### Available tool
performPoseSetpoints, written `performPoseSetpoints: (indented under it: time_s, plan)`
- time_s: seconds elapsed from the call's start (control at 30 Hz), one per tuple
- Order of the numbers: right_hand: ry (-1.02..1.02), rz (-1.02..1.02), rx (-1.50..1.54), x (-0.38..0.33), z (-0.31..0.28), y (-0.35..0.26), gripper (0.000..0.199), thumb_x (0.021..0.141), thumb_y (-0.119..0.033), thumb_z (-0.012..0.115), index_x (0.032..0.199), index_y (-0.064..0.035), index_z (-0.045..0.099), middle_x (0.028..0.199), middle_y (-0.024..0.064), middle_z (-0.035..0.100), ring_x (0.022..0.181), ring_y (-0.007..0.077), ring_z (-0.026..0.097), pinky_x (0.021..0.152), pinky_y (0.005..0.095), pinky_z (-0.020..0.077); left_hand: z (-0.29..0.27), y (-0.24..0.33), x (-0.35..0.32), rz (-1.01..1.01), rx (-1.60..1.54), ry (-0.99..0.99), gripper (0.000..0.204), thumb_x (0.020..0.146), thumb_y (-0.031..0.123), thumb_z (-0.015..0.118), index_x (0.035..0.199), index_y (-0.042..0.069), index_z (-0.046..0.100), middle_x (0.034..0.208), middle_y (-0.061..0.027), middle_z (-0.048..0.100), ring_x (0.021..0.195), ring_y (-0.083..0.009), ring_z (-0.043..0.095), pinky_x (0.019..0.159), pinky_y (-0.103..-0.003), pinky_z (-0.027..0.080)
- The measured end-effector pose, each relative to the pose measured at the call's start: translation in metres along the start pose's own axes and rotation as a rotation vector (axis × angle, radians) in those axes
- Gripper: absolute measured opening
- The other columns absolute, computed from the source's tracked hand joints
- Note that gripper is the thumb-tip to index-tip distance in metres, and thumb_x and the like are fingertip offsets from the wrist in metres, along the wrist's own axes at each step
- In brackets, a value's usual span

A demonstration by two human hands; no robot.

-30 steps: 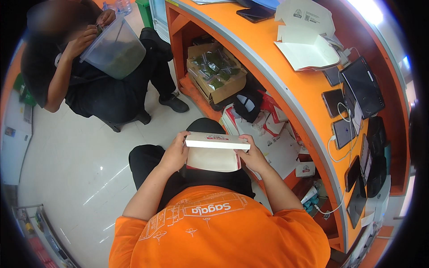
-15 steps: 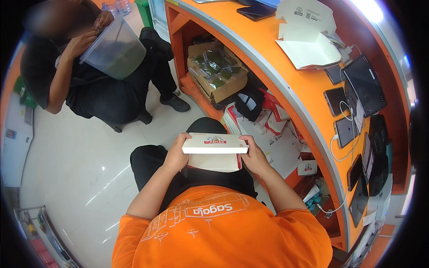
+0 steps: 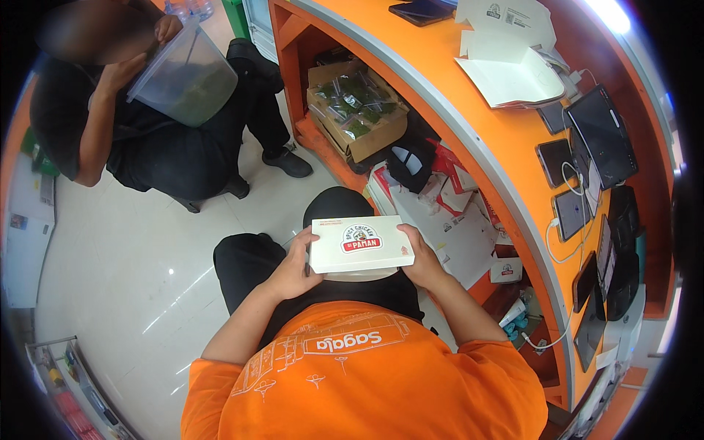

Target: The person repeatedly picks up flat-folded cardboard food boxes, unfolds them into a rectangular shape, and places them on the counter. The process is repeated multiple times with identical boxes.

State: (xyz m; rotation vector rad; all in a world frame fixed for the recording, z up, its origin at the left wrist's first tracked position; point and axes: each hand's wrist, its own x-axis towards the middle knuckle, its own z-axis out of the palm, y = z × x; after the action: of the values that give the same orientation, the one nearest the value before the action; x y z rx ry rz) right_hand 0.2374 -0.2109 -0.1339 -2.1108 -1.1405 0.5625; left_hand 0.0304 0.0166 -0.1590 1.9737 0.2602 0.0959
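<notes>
A white cardboard food box [image 3: 362, 249] with a red and black printed emblem lies across my lap, its lid facing up. My left hand [image 3: 293, 265] grips the box's left end, thumb near the top corner. At the opposite end, my right hand [image 3: 424, 258] holds the right side with the thumb on the upper edge. Below the lid's near edge, a pale strip of the box's lower part shows. The fingers under the box are hidden.
Another person sits at upper left with a clear plastic tub [image 3: 187, 77]. An orange curved counter [image 3: 440, 81] on the right carries an unfolded box [image 3: 510, 73], phones and a tablet [image 3: 601, 136]. Beneath it are a carton of small green-filled bags [image 3: 356, 110] and a black cap [image 3: 411, 165].
The box's lid has swung down toward me, covering most of the opening that showed below it. Both hands have moved slightly nearer my body. The other person's hands have shifted at the tub.
</notes>
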Motion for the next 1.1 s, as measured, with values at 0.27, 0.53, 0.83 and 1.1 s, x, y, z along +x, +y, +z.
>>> performPoseSetpoints:
  time_s: [0.27,0.53,0.83,1.1]
  plan:
    - [-0.254,-0.004,0.078,0.001,-0.026,-0.022,0.081,0.072,-0.03,0.078,0.14,-0.0153,0.036,0.15,0.0218,0.011,0.138,0.0416,0.018,0.11,0.0438,0.0271,0.003,-0.014,-0.003,-0.164,-0.285,-0.025,0.064,0.084,0.017,0.068,0.13,0.008,0.024,0.148,-0.0296,0.015,0.139,-0.0386,0.019,0.111,-0.041,0.021]
    - [-0.233,-0.144,-0.104,0.012,-0.007,-0.012,0.066,0.073,-0.036,0.076,0.133,-0.0223,0.052,0.15,0.021,0.015,0.137,0.0416,0.02,0.111,0.045,0.0246,0.002,-0.017,0.006,-0.196,-0.358,-0.014,0.06,0.088,0.022,0.063,0.133,0.012,0.025,0.148,-0.029,0.016,0.139,-0.0389,0.019,0.111,-0.042,0.022]
    - [-0.157,-0.197,-0.19,0.007,-0.01,-0.013,0.061,0.074,-0.036,0.075,0.13,-0.0244,0.055,0.148,0.0152,0.026,0.135,0.0424,0.023,0.109,0.0489,0.0263,0.016,-0.031,0.0,-0.152,-0.366,0.029,0.056,0.093,0.022,0.051,0.14,0.015,0.021,0.148,-0.0254,0.018,0.139,-0.0341,0.018,0.112,-0.043,0.017]
    - [-0.087,-0.258,-0.261,0.01,0.016,-0.01,0.061,0.074,-0.042,0.073,0.13,-0.0273,0.054,0.147,0.0145,0.027,0.136,0.0459,0.017,0.108,0.0586,0.0204,0.011,-0.011,0.009,-0.385,-0.664,0.201,0.071,0.09,0.013,0.057,0.147,0.013,0.015,0.14,-0.0178,0.033,0.127,-0.0267,0.038,0.105,-0.037,0.033]
